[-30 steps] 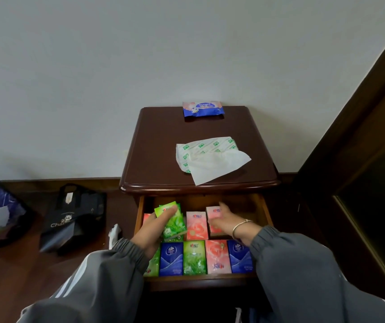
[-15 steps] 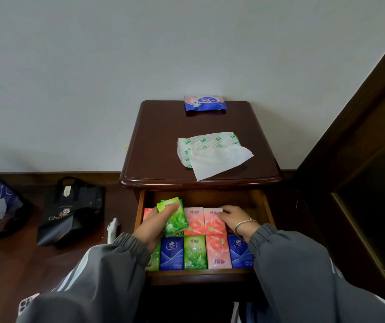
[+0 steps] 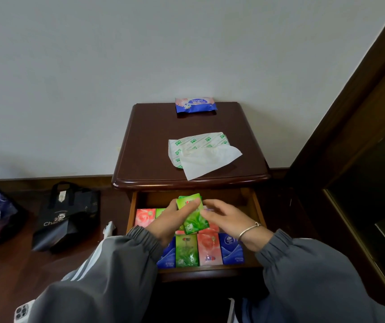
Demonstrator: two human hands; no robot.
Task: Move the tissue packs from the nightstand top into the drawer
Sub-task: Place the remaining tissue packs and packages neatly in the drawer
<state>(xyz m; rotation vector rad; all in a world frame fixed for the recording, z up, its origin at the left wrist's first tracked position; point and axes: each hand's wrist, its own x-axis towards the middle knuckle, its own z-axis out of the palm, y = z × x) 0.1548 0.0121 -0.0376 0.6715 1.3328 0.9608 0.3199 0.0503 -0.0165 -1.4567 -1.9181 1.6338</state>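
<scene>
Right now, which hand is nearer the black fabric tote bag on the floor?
Left. The left hand grips the green tissue pack over the wooden drawer, right of the bag; the right hand lies farther right.

**Hands above the open drawer (image 3: 210, 269).** We see both forearms, in grey sleeves (image 3: 107, 276) with gathered cuffs, enter from the near side and converge over the drawer. The left hand (image 3: 170, 221) is above the drawer's middle. Its thumb and fingers (image 3: 188, 206) are curled round a green tissue pack (image 3: 192, 217), which it holds tilted and raised above the drawer's contents. The right hand (image 3: 226, 217) lies just beside it, over the drawer's right half, back uppermost. Its fingers are lightly bent and spread, with the tips at the pack's right edge. We note a thin bangle (image 3: 248, 230) round the right wrist.
</scene>
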